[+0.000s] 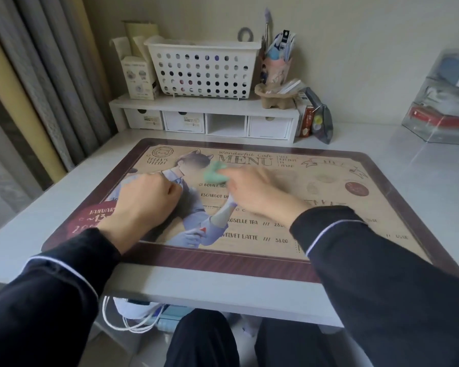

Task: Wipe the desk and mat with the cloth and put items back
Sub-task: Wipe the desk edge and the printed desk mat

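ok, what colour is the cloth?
The cloth is pale mint green. It shows in the head view, bunched under the right hand on the mat.

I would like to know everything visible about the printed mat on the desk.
The mat is a rectangular sheet with rounded corners, a dark red border and a tan middle printed as a cafe menu: the word MENU, drink names with prices, a drawn figure at left. It looks smooth and glossy. It lies flat on the white desk, near the front edge. The left hand rests on it, fingers curled; the right hand holds a green cloth against it.
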{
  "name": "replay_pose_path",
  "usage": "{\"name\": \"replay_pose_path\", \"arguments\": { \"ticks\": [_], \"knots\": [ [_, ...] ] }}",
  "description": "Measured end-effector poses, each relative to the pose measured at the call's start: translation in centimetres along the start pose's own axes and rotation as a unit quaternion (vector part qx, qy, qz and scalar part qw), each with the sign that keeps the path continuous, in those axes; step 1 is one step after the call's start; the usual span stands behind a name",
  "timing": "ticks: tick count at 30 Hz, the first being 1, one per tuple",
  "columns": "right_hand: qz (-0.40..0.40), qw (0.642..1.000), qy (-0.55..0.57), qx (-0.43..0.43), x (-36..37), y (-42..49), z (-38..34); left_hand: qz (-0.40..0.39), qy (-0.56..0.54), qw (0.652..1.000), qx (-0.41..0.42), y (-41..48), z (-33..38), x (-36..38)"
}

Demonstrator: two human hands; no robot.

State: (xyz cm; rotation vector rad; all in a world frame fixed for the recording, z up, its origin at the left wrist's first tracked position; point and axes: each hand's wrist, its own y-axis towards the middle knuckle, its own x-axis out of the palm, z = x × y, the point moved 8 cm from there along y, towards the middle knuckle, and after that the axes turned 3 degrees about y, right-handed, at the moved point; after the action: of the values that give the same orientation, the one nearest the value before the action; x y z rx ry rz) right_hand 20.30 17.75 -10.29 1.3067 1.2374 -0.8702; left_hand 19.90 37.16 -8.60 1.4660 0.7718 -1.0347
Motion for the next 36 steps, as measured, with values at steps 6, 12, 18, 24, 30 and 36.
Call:
{"name": "replay_pose_path", "arguments": {
  "ticks": [6,12,18,24,30,36],
  "knots": [
    [-0.058,0.988,0.063,-0.132,-1.6,-8.4,-2.7,0.017,-0.050,0.997,-0.049,-1.6,-0.8,0.6],
    [0.025,0.978,-0.018,0.209,-6.0,-6.4,16.6,0.024,-0.058,0.997,-0.050,-1.5,-0.7,0.5],
    [0.033,0.998,0.015,0.055,-3.5,-8.4,3.7,0.029,-0.067,0.996,-0.059,-1.6,-0.8,0.2],
    [-0.011,0.993,0.068,-0.092,-3.3,-13.9,-2.0,0.018,-0.076,0.996,-0.050,-1.8,-0.7,0.0],
    [0.056,0.937,-0.058,0.340,-6.8,-13.1,16.1,0.023,-0.082,0.994,-0.062,-1.8,-0.6,-0.4],
    [0.038,0.990,0.010,0.134,-2.9,-12.8,-1.3,0.011,-0.074,0.996,-0.057,-1.7,-0.4,-0.6]
  ]
}}
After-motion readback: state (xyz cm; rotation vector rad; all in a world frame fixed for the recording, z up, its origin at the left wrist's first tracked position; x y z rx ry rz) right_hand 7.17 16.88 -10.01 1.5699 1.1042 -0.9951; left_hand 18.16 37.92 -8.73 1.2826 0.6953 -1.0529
